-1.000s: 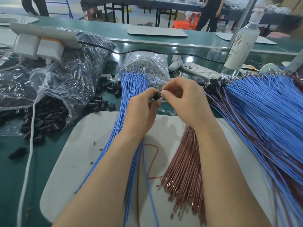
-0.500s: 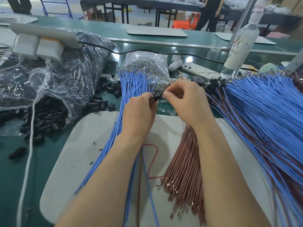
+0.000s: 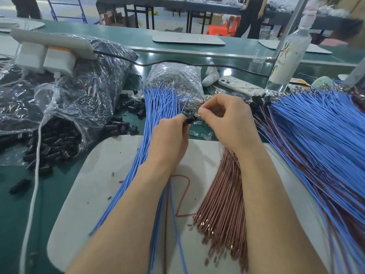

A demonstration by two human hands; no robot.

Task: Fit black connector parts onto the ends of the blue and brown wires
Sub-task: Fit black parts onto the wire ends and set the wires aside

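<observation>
Over a pale mat (image 3: 110, 175) on a green bench (image 3: 11, 204), 2 bare hands meet on 1 black connector (image 3: 190, 119). The left hand (image 3: 169, 139) has its grip curled round the part's left end. The right hand (image 3: 231, 123) pinches the right end between thumb and forefinger, where a small clear piece shows; what that piece is cannot be told. Compared with 1 second ago, both hands sit slightly lower, toward the mat's far edge, and more of the connector is exposed between the fingertips. Everything else on the bench lies as it did. A single blue wire (image 3: 178, 234) and a single brown wire (image 3: 165, 224) trail back between the forearms. A sheaf of blue wires (image 3: 158, 107) lies under the left wrist and a sheaf of brown wires (image 3: 223, 194) under the right. A wide fan of mixed wires (image 3: 316, 125) covers the bench at right. At left, a torn clear bag (image 3: 59, 107) spills loose black parts (image 3: 49, 147), crossed by a white cable (image 3: 33, 194) that drops from a power strip (image 3: 51, 42). Beyond the hands sit a second bag (image 3: 173, 78) of small clear pieces, a phone (image 3: 241, 86) and a tall bottle (image 3: 290, 50). Farther back are more benches, an orange stool (image 3: 223, 27) and a standing person (image 3: 252, 16).
</observation>
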